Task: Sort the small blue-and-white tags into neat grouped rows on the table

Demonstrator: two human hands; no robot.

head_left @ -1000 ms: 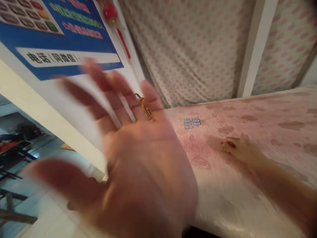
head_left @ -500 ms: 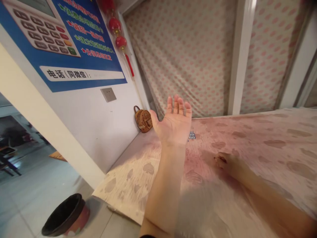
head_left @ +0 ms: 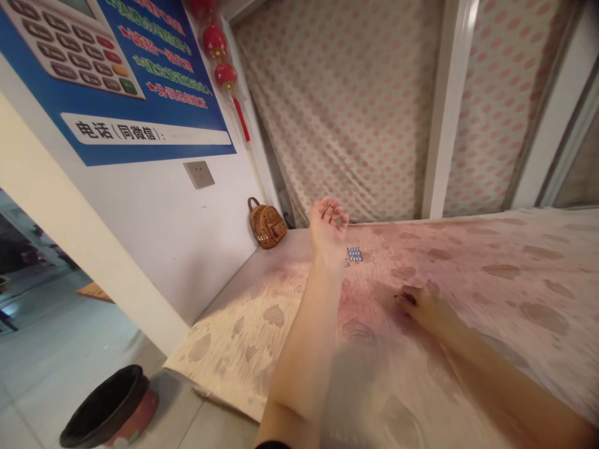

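My left hand (head_left: 329, 227) is raised over the bed-like surface with its palm turned up. Its fingers curl a little and stand apart, and nothing shows in them. Low over the patterned cloth (head_left: 290, 293), my right hand (head_left: 416, 304) is closed, its fingers bent inward. Something small and dark red shows at its fingertips, too small to name. Between the two hands, nearer the left one, a small blue piece with rows of white marks (head_left: 354, 254) lies on the cloth. A smaller bit of the same look is beside it, partly by my left wrist.
A brown mini backpack (head_left: 268, 224) leans in the corner by the white wall. Above it are a wall socket (head_left: 199, 174), a blue poster (head_left: 154, 68) and red hanging lanterns (head_left: 225, 75). A dark-rimmed pot (head_left: 105, 399) stands on the floor at left. A dotted curtain (head_left: 355, 93) hangs behind.
My left hand has drawn its thumb and fingers inward from a wide spread and turned slightly. My right hand looks much the same. The view has shifted a little.
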